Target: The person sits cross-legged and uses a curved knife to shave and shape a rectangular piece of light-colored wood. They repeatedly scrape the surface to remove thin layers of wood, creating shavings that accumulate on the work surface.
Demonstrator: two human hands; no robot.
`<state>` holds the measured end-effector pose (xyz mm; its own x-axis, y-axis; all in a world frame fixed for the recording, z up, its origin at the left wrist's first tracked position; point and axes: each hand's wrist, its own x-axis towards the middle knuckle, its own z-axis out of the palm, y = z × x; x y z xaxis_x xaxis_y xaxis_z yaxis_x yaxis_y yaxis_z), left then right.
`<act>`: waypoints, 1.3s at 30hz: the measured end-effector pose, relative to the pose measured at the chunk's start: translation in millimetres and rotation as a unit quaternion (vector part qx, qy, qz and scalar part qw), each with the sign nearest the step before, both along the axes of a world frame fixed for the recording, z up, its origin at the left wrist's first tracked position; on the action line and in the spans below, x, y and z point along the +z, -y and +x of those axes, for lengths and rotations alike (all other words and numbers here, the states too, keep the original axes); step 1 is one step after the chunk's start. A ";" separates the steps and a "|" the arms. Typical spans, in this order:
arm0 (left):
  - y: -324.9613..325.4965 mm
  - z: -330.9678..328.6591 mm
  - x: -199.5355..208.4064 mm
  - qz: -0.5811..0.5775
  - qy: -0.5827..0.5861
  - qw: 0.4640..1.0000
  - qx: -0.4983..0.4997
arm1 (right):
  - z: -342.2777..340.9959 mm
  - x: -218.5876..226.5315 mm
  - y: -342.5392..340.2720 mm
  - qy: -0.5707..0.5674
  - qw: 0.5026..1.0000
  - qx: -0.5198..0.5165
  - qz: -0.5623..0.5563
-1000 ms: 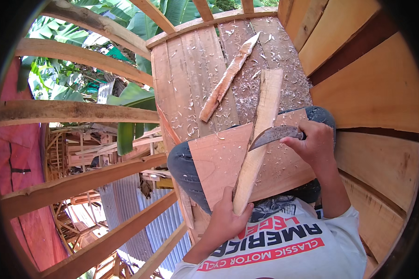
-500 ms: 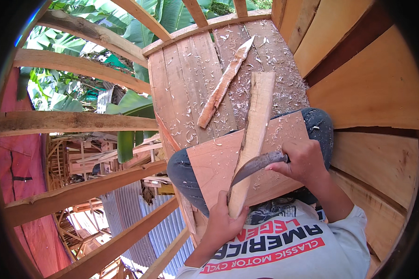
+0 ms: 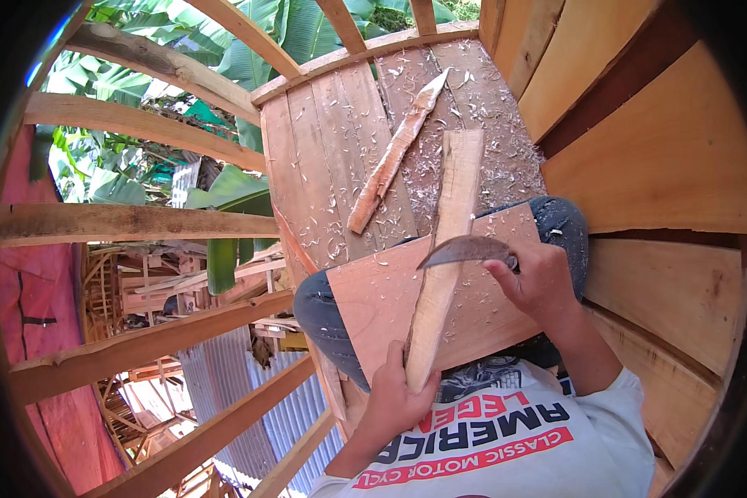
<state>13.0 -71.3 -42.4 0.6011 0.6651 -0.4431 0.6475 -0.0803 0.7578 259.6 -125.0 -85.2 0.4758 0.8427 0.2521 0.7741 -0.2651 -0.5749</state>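
Note:
My left hand (image 3: 398, 398) is closed round the near end of a long piece of wood (image 3: 446, 290), which has a rough bark edge on its left side. The wood slants away from me across a flat plywood board (image 3: 373, 290) lying on my lap. In my right hand (image 3: 542, 278) is a knife (image 3: 466, 250) with a dark curved blade, its handle mostly hidden in my fingers. The blade lies across the middle of the wood, its tip reaching the left edge.
A second wood piece (image 3: 397, 153), carved to a point, lies on the plank floor (image 3: 307, 149) among scattered shavings. Wooden slats (image 3: 141, 220) stand along the left, with banana leaves and corrugated sheets beyond. A plank wall (image 3: 656, 174) rises on the right.
The knife has moved up the wood, away from my left hand, and its blade has turned flatter across it. My left hand keeps its hold on the near end.

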 end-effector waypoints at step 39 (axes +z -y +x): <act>-1.3 -26.7 -16.1 -0.307 0.073 0.949 0.006 | -4.4 9.8 6.0 -0.011 0.990 0.141 0.027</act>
<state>-13.7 -70.0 -58.5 0.6797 0.3152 -0.6623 0.5301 0.4129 0.7406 255.2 -131.0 -75.5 0.2289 0.9284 0.2926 0.8005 -0.0086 -0.5992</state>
